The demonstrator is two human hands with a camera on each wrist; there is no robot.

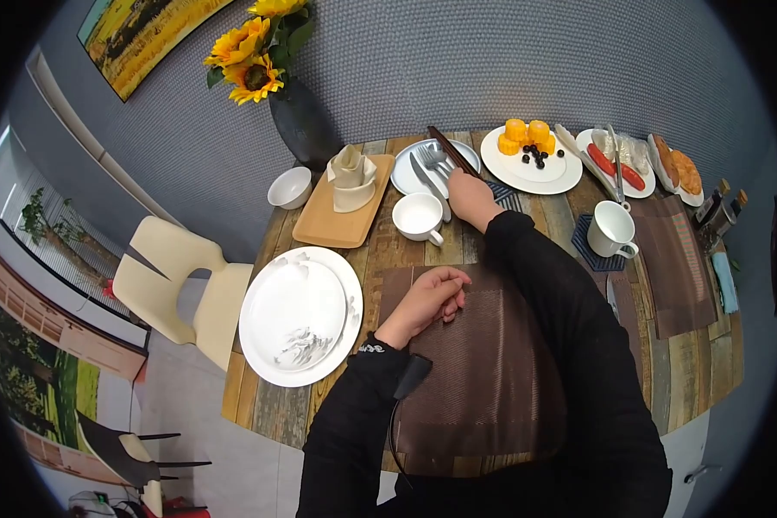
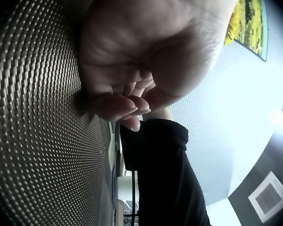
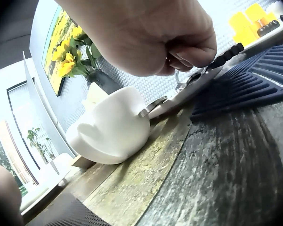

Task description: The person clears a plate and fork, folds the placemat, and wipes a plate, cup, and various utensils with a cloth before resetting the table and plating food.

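Observation:
My right hand (image 1: 473, 198) reaches over the near right rim of a round plate (image 1: 400, 179), its fingers curled round the handle end of a fork (image 1: 433, 158). The fingertips are partly hidden. Also on that plate lie a table knife (image 1: 429, 180) and dark chopsticks (image 1: 451, 148), which pass just beyond the hand. A white cup (image 1: 417, 216) stands just left of this hand; in the right wrist view the cup (image 3: 115, 125) is below it. Resting on the brown placemat (image 1: 492, 363), my left hand (image 1: 429, 302) has loosely curled fingers and holds nothing.
Stacked white plates (image 1: 298, 315), a wooden tray (image 1: 315, 229) with a folded napkin (image 1: 351, 181), and a bowl (image 1: 290, 187) stand left. To the right are a plate of corn and dark berries (image 1: 531, 177), a sausage plate (image 1: 597, 138), and another cup (image 1: 611, 229) on a dark coaster.

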